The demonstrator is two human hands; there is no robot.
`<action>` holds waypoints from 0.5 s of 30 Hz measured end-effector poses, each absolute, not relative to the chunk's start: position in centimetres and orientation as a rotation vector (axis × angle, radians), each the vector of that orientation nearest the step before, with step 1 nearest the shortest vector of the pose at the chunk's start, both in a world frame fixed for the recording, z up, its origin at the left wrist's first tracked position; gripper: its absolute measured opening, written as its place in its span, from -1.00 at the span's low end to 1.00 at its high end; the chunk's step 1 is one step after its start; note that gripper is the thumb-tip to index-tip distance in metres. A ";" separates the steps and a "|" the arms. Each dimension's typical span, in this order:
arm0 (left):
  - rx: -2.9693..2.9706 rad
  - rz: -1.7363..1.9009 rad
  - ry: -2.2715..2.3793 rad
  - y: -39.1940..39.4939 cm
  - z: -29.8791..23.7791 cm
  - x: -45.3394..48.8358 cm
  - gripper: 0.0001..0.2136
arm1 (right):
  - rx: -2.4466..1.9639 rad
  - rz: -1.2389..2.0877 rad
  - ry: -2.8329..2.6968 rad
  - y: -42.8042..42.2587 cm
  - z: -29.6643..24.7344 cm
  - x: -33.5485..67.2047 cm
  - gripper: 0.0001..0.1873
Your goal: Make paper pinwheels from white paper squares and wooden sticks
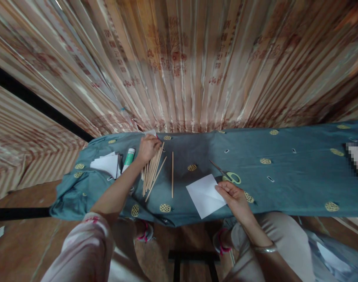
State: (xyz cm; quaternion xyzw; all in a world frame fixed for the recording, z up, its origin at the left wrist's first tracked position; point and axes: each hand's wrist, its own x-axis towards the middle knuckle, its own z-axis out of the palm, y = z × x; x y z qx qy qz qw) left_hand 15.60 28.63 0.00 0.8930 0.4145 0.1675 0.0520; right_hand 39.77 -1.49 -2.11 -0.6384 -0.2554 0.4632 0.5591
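1. Take the bundle of sticks (152,170) as your landmark; it lies loosely fanned on the patterned cloth (299,196).
2. Your left hand (149,149) is at the bundle's far end, fingers curled downward and close together. You seem to be touching the stick ends, but whether you grip any cannot be told, since your own hand hides the fingertips.
3. Just beyond the bundle, behind that hand, is a small pale piece (150,133), partly covered.
4. Your right hand (234,197), well to the right of the bundle, has thumb and fingers closed on one corner of the white sheet (205,196), which lies between that hand and the bundle.
5. A lone stick (172,174) lies just right of the bundle, apart from it; farther right, beyond the sheet, are the scissors (225,173).
6. Left of the bundle are the glue tube (129,157) and, past it, a pile of white paper (105,164).
7. Judging by this, you are at an early stage: the sheet is squarish and unrolled, with a faint crease, and no visible stick length has paper attached. Any previous cutting cannot be told.
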 end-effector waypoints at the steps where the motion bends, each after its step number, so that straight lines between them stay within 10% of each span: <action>1: 2.694 0.548 1.292 29.3 0.3 15.1 -0.76 | -1.508 1.086 -0.613 -1.5 -2.1 39.8 -0.45; 15: 2.497 0.686 1.372 30.8 -1.8 13.1 -0.78 | -1.519 1.078 -0.615 -1.5 -2.2 39.8 -0.45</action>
